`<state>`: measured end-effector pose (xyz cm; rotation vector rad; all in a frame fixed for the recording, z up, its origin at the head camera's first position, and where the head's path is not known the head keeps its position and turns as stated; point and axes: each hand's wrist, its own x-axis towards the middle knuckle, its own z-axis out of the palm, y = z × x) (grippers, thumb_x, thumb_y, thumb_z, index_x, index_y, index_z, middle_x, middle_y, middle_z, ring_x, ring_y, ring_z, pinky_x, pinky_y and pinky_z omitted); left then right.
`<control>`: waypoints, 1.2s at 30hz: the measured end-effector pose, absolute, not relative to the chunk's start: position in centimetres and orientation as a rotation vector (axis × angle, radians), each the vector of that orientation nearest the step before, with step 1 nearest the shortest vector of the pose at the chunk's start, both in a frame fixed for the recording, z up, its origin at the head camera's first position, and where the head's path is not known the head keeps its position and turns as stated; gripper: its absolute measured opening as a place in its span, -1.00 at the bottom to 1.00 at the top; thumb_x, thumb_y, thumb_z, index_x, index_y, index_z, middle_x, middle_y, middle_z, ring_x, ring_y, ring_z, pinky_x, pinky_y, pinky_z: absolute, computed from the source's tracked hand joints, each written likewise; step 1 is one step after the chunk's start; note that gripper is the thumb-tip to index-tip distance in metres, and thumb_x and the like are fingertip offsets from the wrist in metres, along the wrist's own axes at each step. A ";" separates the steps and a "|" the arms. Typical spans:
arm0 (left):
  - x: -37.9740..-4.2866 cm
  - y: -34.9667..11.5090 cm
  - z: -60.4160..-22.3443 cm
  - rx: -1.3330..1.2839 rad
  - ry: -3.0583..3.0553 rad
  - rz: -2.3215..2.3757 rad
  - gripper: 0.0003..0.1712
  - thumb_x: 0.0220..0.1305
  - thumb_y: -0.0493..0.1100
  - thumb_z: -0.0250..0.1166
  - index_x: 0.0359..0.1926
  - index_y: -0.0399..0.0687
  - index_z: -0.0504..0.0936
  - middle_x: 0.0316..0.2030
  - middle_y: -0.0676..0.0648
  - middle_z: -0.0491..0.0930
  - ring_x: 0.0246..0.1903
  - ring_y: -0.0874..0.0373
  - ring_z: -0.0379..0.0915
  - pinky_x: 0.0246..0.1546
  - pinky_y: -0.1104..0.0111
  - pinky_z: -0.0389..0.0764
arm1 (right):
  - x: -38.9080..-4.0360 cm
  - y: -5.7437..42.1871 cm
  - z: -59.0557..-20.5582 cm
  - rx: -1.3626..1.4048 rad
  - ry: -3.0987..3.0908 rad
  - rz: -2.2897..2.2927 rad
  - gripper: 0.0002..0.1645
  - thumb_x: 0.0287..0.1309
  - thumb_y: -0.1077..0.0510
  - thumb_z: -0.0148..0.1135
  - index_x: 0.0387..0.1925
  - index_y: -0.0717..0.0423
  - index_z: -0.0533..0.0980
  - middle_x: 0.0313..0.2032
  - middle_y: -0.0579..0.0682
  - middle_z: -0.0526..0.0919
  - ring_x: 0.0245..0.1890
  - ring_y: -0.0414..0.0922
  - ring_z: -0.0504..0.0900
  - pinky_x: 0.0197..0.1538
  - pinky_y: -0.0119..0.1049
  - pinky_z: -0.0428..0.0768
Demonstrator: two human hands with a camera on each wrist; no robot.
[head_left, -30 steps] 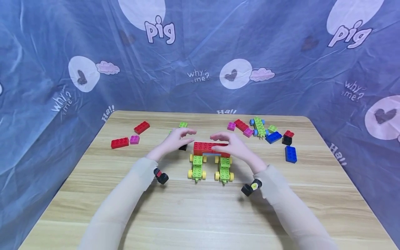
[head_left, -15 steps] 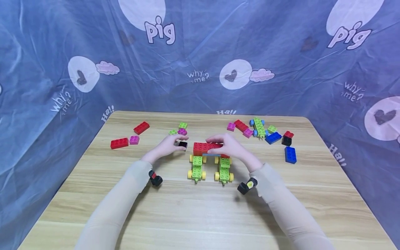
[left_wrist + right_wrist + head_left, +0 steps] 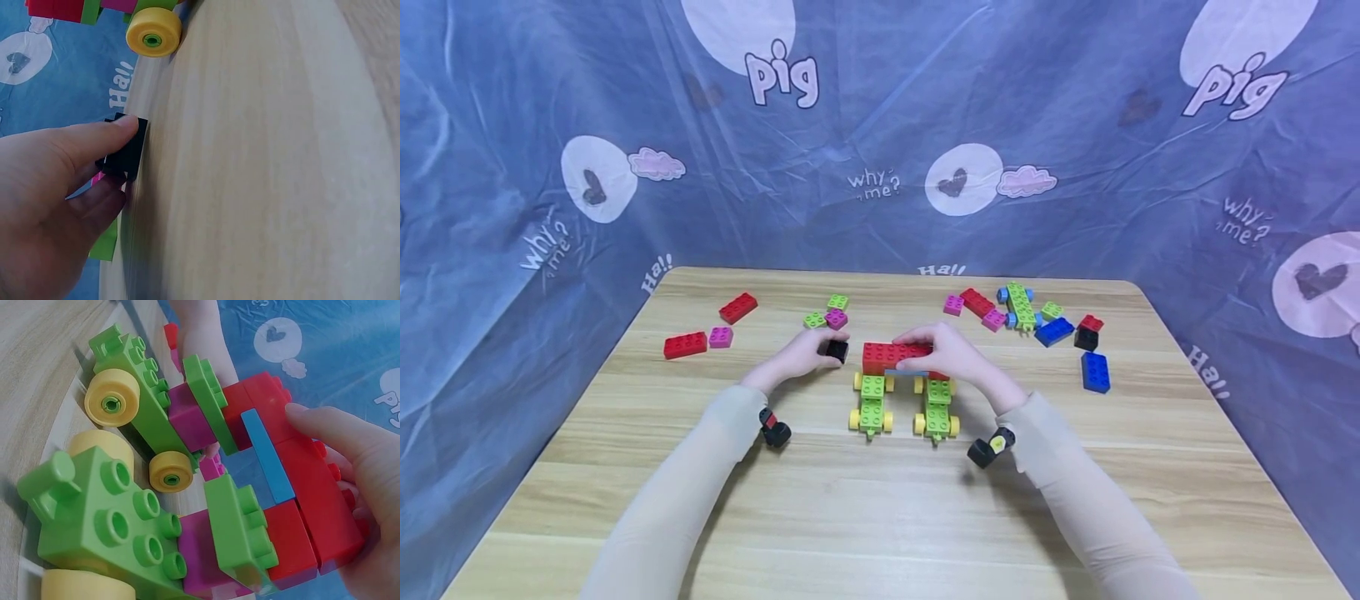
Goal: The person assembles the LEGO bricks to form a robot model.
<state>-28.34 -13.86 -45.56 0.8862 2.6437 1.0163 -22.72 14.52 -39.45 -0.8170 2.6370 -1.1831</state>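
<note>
My left hand [image 3: 799,353] pinches a small black brick [image 3: 130,153] between thumb and fingers, low over the table left of a built model. My right hand [image 3: 953,353] grips the red bricks [image 3: 325,512] along the top of that model, thumb on the near side and fingers curled behind. Two green wheeled bases [image 3: 872,408] with yellow wheels [image 3: 112,399] stand side by side under it. Purple bricks [image 3: 191,417] and green bricks [image 3: 234,522] rise from the bases to the red bricks. A thin blue piece [image 3: 269,456] spans between the two sides.
Behind my left hand lie green bricks [image 3: 814,320] and a magenta brick [image 3: 837,318]. Red bricks [image 3: 686,345] and a pink brick [image 3: 721,337] are at the far left. A green base with blue wheels [image 3: 1019,307], blue bricks [image 3: 1095,372] and other bricks are at the back right.
My left hand has moved left and down from beside the model, and its fingers have closed on the black brick. My right hand has shifted slightly left onto the red bricks.
</note>
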 end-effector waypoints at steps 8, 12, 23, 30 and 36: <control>-28.3 -13.7 -45.7 0.869 2.656 0.958 -0.42 0.18 -0.30 0.35 0.22 -0.33 0.45 0.17 -0.31 0.48 0.19 -0.21 0.38 0.24 0.03 0.39 | -22.7 14.5 -39.5 -0.800 2.647 -1.170 -0.51 0.05 0.08 0.42 0.04 0.18 0.61 -0.01 0.11 0.68 0.03 0.01 0.63 0.11 -0.07 0.56; -28.1 -13.7 -45.1 0.840 2.631 1.012 -0.41 0.19 -0.29 0.34 0.24 -0.33 0.43 0.18 -0.34 0.46 0.13 -0.23 0.45 0.20 0.04 0.45 | -22.8 14.4 -39.6 -0.802 2.641 -1.181 -0.51 0.06 0.08 0.41 0.04 0.19 0.60 -0.01 0.12 0.68 0.02 0.01 0.63 0.11 -0.07 0.56; -27.2 -13.5 -41.9 0.966 2.629 1.208 -0.43 0.18 -0.27 0.35 0.21 -0.29 0.47 0.09 -0.30 0.55 0.10 -0.20 0.47 0.16 0.03 0.48 | -22.8 14.5 -39.7 -0.809 2.651 -1.191 -0.53 0.06 0.09 0.41 0.02 0.19 0.61 -0.03 0.11 0.69 0.00 0.00 0.64 0.09 -0.08 0.57; -26.1 -12.9 -40.4 0.972 2.627 1.252 -0.44 0.18 -0.22 0.37 0.20 -0.23 0.51 0.09 -0.24 0.57 0.07 -0.15 0.48 0.20 0.05 0.45 | -22.8 14.5 -39.8 -0.800 2.672 -1.187 -0.53 0.06 0.09 0.42 0.01 0.18 0.62 -0.05 0.10 0.70 -0.02 -0.02 0.65 0.08 -0.10 0.58; -25.2 -12.5 -39.6 0.967 2.655 1.261 -0.44 0.16 -0.19 0.39 0.20 -0.20 0.52 0.09 -0.21 0.57 0.07 -0.12 0.49 0.19 0.06 0.46 | -22.7 14.4 -39.7 -0.806 2.672 -1.190 -0.54 0.06 0.10 0.42 0.01 0.19 0.62 -0.06 0.10 0.71 -0.07 -0.05 0.66 0.04 -0.14 0.59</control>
